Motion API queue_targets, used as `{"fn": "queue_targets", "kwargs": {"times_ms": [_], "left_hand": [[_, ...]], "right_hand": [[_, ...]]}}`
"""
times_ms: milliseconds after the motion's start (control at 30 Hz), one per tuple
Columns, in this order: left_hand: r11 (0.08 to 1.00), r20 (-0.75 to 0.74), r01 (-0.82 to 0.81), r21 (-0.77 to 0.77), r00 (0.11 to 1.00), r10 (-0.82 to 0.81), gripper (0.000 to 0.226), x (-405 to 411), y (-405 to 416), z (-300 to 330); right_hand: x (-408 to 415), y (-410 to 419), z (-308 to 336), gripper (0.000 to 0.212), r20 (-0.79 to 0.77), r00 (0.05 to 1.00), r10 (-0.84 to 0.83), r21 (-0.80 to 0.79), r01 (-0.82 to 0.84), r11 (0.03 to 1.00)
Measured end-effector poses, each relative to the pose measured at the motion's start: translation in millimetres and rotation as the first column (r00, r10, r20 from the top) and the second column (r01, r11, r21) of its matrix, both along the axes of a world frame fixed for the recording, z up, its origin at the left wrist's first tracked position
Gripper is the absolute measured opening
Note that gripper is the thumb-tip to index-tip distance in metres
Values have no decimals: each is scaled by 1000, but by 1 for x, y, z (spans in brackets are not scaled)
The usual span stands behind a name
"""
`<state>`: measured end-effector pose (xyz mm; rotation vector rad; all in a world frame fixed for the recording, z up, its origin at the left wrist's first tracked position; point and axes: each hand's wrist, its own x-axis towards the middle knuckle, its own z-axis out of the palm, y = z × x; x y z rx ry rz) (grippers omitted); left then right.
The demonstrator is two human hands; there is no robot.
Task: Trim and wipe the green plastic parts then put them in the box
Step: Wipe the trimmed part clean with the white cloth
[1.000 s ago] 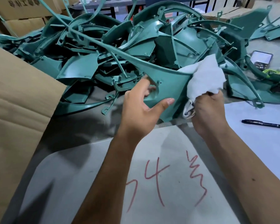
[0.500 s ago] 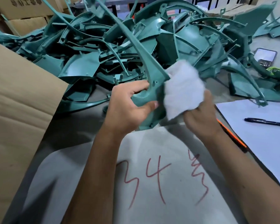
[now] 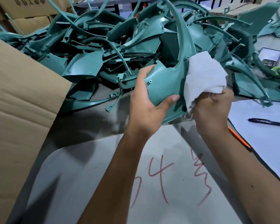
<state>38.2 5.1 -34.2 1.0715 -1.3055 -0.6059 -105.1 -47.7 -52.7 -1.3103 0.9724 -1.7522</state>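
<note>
In the head view, a green plastic part is held up above the desk, in front of the pile of green parts. The left hand is clamped on the part's broad lower panel, with the thumb pressed on its face and the fingers curled over its left edge. From that panel, a long curved arm of the part rises over the pile. A white cloth is bunched in the right hand, whose fingers are closed round it, and is pressed against the part's right edge. A cardboard flap is seen left of the part. A black pen on white paper and a phone are seen to its right.
</note>
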Motion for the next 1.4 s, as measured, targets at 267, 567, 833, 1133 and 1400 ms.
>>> {"fn": "queue_targets", "kwargs": {"times_ms": [267, 567, 833, 1133, 1400], "left_hand": [[958, 111, 182, 223, 971, -210, 76, 23, -1, -5], [886, 140, 322, 333, 913, -384, 77, 44, 5, 0], [905, 184, 216, 367, 936, -299, 76, 57, 5, -1], [912, 112, 151, 383, 972, -207, 70, 73, 10, -3], [925, -149, 49, 377, 989, 9, 35, 88, 34, -31]], "right_hand": [[-2, -9, -3, 31, 101, 994, 47, 99, -57, 993], [-18, -20, 6, 32, 427, 892, 148, 266, -280, 922], [-21, -21, 0, 19, 256, 901, 349, 328, -421, 846], [6, -5, -12, 25, 94, 874, 477, 303, -481, 823], [36, -5, -30, 25, 247, 943, 222, 402, -308, 862]]}}
